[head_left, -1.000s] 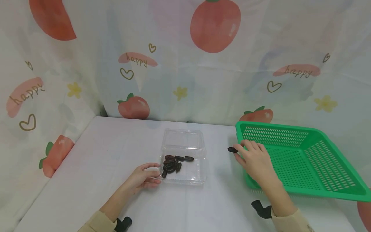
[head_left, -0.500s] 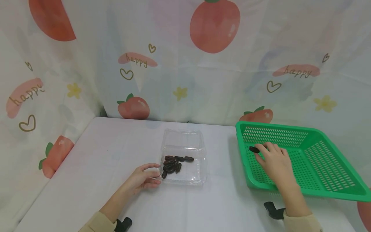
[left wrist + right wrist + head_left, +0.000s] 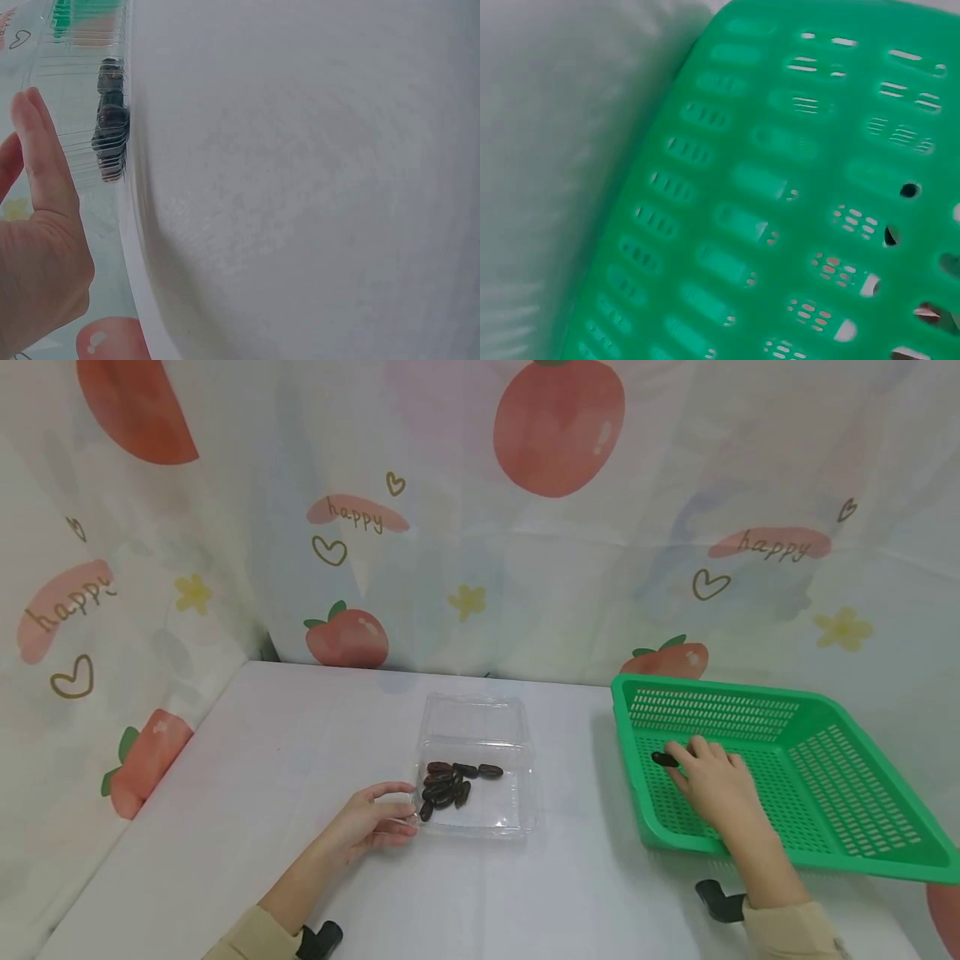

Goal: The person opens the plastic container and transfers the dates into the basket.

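A small dark oblong fruit that looks like a date (image 3: 664,759) is pinched at the fingertips of my right hand (image 3: 716,789), low inside the green basket (image 3: 810,697). My left hand (image 3: 371,818) rests against the left side of a clear plastic clamshell box (image 3: 510,814), its fingers fairly straight. Several dark dates (image 3: 446,785) lie in the left and back part of that box, whose lid is folded back. In the left wrist view, the left hand (image 3: 49,202) is beside the box wall. The right wrist view shows the basket's slotted side (image 3: 697,172), with the right hand mostly hidden behind it.
The basket stands at the right of the white-covered table (image 3: 300,727), with its rim raised above the surface. A patterned cloth backdrop (image 3: 435,552) rises behind the table and on the left. Black wrist mounts (image 3: 720,902) sit near the sleeves.
My right hand has carried the date rightward over the basket's left rim, then lowered it inside. My left hand and the clear box have stayed put.
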Demonstrator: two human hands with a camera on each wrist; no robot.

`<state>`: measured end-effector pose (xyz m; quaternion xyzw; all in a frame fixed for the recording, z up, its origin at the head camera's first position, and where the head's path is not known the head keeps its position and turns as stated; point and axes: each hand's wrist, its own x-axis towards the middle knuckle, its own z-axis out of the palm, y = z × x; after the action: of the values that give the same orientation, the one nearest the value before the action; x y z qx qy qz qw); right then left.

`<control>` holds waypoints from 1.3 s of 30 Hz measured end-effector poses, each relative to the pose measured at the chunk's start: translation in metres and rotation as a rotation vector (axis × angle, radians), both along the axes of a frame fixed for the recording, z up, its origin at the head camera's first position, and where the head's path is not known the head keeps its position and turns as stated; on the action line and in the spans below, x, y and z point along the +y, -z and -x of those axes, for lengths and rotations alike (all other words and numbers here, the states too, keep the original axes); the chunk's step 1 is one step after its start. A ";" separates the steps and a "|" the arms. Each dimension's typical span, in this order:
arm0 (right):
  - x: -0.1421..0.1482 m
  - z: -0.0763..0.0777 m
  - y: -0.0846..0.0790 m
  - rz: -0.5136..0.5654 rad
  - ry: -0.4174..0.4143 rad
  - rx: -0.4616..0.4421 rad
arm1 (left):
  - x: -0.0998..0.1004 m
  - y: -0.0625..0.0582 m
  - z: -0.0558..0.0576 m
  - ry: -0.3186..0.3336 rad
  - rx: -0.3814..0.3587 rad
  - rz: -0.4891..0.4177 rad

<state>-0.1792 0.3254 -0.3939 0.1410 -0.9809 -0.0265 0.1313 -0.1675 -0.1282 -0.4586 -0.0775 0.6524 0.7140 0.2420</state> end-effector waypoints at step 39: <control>0.003 0.010 0.013 -0.116 -0.040 -0.403 | -0.001 0.000 0.000 0.019 0.010 -0.026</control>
<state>-0.1888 0.3288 -0.4069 0.1701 -0.9812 -0.0517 -0.0754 -0.1677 -0.1293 -0.4590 -0.0645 0.6449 0.7206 0.2464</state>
